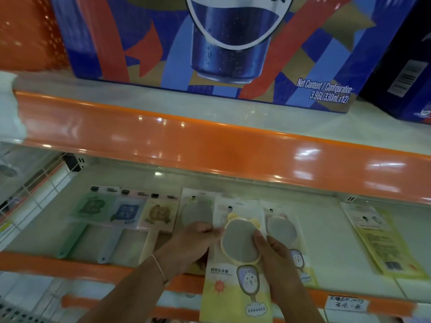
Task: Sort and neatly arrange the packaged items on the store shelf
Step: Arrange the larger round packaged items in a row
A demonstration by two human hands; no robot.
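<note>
Looking down at a white store shelf [326, 238] with an orange front edge, the view took in a row of flat packaged items. At the far left lay a green-handled brush pack [89, 213], then a blue one [124, 217] just beside it, then a tan one [158, 216], their handles pointing toward the near edge. Right of these, the left hand [193, 238] rested over a mirror pack [198, 210], its fingers curled and pinching the left edge of the yellow mirror pack [235, 271]. That pack, holding a round yellow-rimmed mirror, lay in the middle of the shelf and overhung the near edge. The right hand [272, 252] gripped its right side, thumb pressed on the mirror face. Partly hidden behind that hand lay another mirror pack [279, 222]. Well apart at the far right lay a yellow-green pack [382, 243], turned at an angle. On the shelf above stood a large blue drinks carton [210, 47].
</note>
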